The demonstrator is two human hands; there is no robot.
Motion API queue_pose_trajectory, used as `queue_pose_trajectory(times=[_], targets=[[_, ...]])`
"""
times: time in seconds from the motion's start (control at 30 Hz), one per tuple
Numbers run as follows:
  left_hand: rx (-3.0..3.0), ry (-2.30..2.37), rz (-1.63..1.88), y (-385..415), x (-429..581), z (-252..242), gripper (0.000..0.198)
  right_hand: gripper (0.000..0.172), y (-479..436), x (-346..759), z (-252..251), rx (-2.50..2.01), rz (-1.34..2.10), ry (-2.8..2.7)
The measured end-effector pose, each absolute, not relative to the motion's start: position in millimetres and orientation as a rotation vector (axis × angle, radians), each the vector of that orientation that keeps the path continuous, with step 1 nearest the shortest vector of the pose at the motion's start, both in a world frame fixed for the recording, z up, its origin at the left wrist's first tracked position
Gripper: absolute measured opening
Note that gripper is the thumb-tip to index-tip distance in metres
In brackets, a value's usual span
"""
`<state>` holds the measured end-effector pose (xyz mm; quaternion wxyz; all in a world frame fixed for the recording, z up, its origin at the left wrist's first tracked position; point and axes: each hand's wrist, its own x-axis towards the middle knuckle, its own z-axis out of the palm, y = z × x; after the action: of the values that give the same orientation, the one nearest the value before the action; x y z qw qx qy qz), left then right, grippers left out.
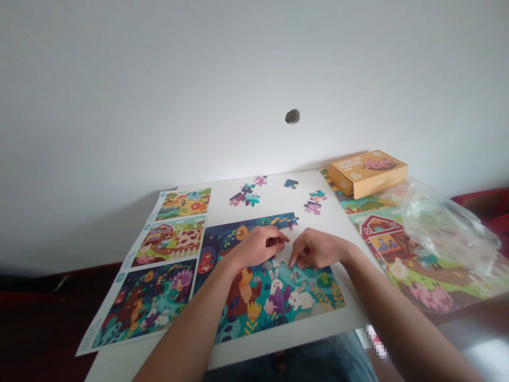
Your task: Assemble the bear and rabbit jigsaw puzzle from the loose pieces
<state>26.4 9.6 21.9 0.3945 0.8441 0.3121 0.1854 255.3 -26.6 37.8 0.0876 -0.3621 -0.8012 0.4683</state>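
A partly assembled jigsaw puzzle (254, 302) lies in front of me, showing rabbits, a beaver-like animal and plants on dark blue and teal. My left hand (262, 244) rests over its upper middle, fingers loosely bent and a gap at the thumb, with nothing visible in it. Close by on the right, my right hand (318, 248) has its fingers curled and its index fingertip down on a teal puzzle piece (296, 277) at the edge of the unfilled area. The fingers partly hide this piece. White table shows between my hands.
Loose puzzle pieces (252, 199) lie beyond the puzzle, with more pieces (313, 207) to the right. On the left is a reference sheet (170, 241) with three pictures. At right are an orange puzzle box (369, 172), a farm picture (401, 260) and a clear plastic bag (449, 223). A white wall (199, 106) stands behind.
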Motion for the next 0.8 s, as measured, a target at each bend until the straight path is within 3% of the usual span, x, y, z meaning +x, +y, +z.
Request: queue_pose_trajectory(times=[0.8], targets=[[2.153,0.796,0.451,7.8,27.5,26.2,0.021,0.014,-27.6,254.2,45.0,-1.201,1.195,-2.403]])
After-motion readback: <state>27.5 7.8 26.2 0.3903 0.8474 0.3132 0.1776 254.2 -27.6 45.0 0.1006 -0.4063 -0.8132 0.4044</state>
